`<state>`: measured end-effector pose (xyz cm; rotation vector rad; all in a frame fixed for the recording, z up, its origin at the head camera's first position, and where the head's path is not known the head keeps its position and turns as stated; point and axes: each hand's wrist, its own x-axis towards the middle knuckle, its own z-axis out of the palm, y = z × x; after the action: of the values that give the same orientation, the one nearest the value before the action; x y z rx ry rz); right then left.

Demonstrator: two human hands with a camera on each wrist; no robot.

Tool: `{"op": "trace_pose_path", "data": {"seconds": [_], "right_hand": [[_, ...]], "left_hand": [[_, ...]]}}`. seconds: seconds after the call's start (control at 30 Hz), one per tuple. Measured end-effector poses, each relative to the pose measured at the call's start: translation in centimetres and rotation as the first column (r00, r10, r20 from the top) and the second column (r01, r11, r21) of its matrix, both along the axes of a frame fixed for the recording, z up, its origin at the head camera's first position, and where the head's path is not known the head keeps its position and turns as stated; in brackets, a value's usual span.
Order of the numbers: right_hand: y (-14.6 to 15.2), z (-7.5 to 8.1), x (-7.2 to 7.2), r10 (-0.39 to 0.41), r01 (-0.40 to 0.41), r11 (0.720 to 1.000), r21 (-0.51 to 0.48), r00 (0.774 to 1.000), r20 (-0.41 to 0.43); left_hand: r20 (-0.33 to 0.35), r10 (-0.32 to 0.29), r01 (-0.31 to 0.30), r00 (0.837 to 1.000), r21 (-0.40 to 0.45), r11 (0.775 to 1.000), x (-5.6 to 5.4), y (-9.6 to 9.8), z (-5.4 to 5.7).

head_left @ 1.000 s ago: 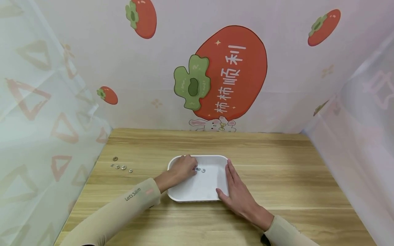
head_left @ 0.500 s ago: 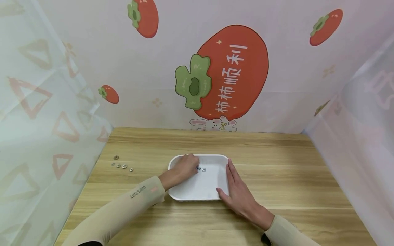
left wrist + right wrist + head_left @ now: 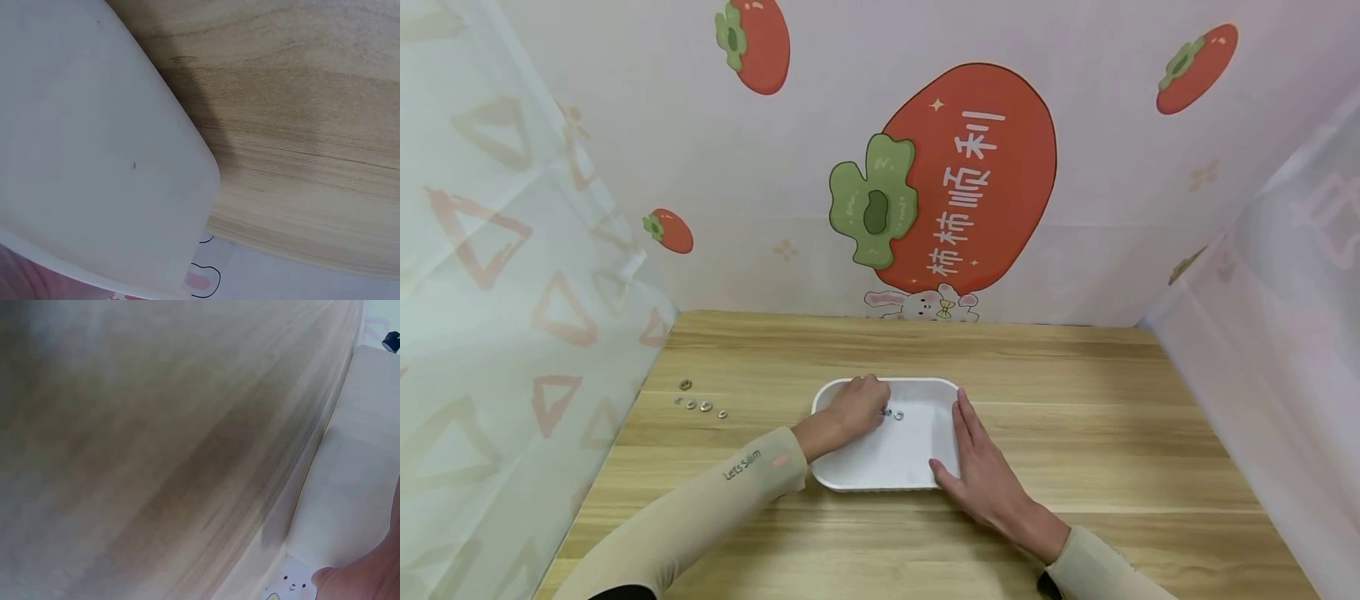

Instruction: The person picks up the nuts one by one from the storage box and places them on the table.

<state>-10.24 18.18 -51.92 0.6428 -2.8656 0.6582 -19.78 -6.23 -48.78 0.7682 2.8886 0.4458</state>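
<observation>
Silvery metal pieces (image 3: 898, 415) (one plainly ring-shaped) lie in the white tray (image 3: 891, 468), just right of your left hand (image 3: 855, 410), the nearer one; its fingers are curled, but on what you can't tell. Your right hand (image 3: 988, 479) rests straight-fingered against the tray's right end, the long axis running side to side.

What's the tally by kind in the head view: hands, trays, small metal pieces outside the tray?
Hands: 2 (left hand, right hand)
White tray: 1
Small metal pieces outside it: 5
Total: 8
</observation>
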Motion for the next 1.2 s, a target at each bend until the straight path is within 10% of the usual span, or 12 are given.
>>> {"op": "trace_pose_path", "data": {"seconds": [0.47, 1.2], "right_hand": [[0.0, 0.0, 0.1, -0.007, 0.007, 1.000, 0.007, 1.000, 0.005], [-0.1, 0.1, 0.1, -0.004, 0.004, 1.000, 0.009, 1.000, -0.003]], "left_hand": [[0.077, 0.029, -0.034, 0.997, 0.058, 0.998, -0.1, -0.3, -0.1], [-0.009, 0.086, -0.080, 0.996, 0.257, 0.963, 0.5, -1.6, 1.0]]}}
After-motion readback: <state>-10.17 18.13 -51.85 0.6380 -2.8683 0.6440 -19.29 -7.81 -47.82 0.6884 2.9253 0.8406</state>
